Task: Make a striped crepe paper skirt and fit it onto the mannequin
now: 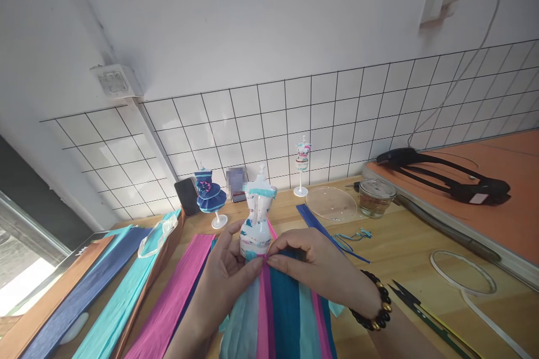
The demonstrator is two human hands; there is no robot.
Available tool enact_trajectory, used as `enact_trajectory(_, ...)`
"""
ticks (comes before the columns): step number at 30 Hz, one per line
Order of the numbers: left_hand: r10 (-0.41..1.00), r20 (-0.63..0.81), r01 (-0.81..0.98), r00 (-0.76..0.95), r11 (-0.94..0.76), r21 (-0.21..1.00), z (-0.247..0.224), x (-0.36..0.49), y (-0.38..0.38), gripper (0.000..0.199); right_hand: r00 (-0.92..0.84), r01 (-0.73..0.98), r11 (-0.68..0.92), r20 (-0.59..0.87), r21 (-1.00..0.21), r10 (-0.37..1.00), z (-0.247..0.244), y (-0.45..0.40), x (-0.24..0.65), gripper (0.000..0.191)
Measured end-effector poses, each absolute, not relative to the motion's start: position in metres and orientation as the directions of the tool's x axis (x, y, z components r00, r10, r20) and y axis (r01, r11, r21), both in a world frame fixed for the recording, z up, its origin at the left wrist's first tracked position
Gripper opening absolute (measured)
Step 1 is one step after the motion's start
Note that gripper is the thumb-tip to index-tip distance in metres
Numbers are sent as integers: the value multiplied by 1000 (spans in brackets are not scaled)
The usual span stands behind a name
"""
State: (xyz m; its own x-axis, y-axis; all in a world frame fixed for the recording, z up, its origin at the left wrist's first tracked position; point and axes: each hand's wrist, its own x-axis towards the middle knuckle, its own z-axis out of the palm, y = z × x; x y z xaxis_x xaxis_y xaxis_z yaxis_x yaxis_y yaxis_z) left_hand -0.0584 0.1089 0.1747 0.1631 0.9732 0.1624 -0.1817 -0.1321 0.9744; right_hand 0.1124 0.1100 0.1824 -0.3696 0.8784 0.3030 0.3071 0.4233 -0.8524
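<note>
A white miniature dress form [256, 223], marked with bits of coloured paper, stands upright in front of me. From its hips hangs a skirt of crepe paper strips [286, 297] in teal, pale aqua and pink. My left hand [223, 275] wraps round the form's left side, its thumb pressing the top of a pink paper strip [264, 303] at the hip. On the other side, my right hand [311, 263] pinches that strip's upper end between thumb and forefinger. The form's stand is hidden behind the skirt.
Folded crepe paper [177, 291] lies left. Behind stand a blue-dressed form [210, 193], another small form [302, 160] and a phone [186, 197]. At right are a glass jar [377, 197], a clear disc [331, 204], thread snips [421, 311] and white tape [463, 275].
</note>
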Motion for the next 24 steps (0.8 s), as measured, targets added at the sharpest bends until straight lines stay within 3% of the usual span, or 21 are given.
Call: enact_trajectory(24, 955, 176, -193, 240, -131, 972, 161, -61, 115, 61, -266, 344, 352, 269, -871, 926, 181, 113, 112, 9)
